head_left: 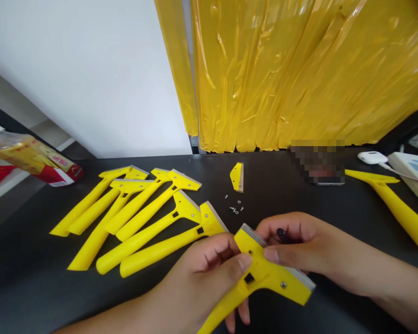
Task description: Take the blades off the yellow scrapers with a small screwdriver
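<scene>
A yellow scraper [264, 278] with a metal blade along its head is held in front of me, its handle pointing down and left. My left hand [212, 269] is closed around the scraper where the handle meets the head, thumb on the top face. My right hand [306, 246] pinches the blade edge, thumb on top and fingers behind. A small dark rounded piece [282, 235] shows among its curled fingers; its kind I cannot make out. One screw sits in the head's right side, and a bare hole shows on the other. Small screws and nuts [234, 209] lie beyond my hands.
Several yellow scrapers [153, 236] lie on the black table [31, 287] at left. A loose yellow blade-holder plate [237, 177] lies at the back. At right are a yellow scraper handle [397, 208], a pixelated object [329, 182] and a white charger [372, 158]. A bottle [31, 155] is at far left.
</scene>
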### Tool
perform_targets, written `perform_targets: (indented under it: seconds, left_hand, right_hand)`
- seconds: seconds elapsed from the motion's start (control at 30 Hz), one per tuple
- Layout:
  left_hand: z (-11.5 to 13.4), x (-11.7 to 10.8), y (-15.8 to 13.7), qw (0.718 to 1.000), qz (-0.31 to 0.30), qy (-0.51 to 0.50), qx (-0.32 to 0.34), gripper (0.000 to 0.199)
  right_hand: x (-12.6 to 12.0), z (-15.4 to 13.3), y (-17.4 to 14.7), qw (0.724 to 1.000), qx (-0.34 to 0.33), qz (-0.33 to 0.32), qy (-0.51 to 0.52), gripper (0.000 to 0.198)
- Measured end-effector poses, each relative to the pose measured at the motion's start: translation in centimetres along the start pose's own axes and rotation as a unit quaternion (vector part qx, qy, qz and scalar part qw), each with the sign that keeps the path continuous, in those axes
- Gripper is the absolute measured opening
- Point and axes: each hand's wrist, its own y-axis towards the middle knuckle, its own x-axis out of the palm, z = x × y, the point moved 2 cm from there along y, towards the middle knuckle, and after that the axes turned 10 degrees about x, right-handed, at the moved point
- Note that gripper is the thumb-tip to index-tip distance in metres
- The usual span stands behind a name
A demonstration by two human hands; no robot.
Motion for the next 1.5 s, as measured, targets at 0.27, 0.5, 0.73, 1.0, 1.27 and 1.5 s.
perform_targets:
  seconds: [0.27, 0.5, 0.73, 1.0, 1.27, 1.5]
  left_hand:
    - [0.5, 0.0, 0.3, 0.998, 0.056, -0.018, -0.004, 0.028]
    - [1.0, -0.2, 0.1, 0.996, 0.071, -0.048, -0.032, 0.025]
    - [0.6, -0.3, 0.2, 0.993, 0.075, -0.084, -0.041, 0.028]
    - [0.6, -0.5, 0.4, 0.994, 0.061, -0.079, -0.048, 0.032]
    - [0.5, -0.2, 0.2, 0.994, 0.073, -0.065, -0.042, 0.026]
    - [0.8, -0.1, -0.2, 0.994, 0.078, -0.06, -0.042, 0.026]
  right_hand:
    - [0.5, 0.4, 0.8, 0.997, 0.029, 0.007, 0.074, 0.035]
    - [0.3, 0.4, 1.2, 0.998, 0.024, 0.033, 0.055, 0.037]
    - [-0.1, 0.3, 1.3, 0.993, -0.016, 0.069, 0.091, 0.036]
    - [-5.5, -0.4, 2.4, 0.909, -0.216, 0.323, 0.149, 0.036]
    - [-7.7, 0.2, 4.4, 0.895, -0.215, 0.374, 0.11, 0.037]
    - [-7.5, 0.4, 4.6, 0.901, -0.219, 0.369, 0.061, 0.032]
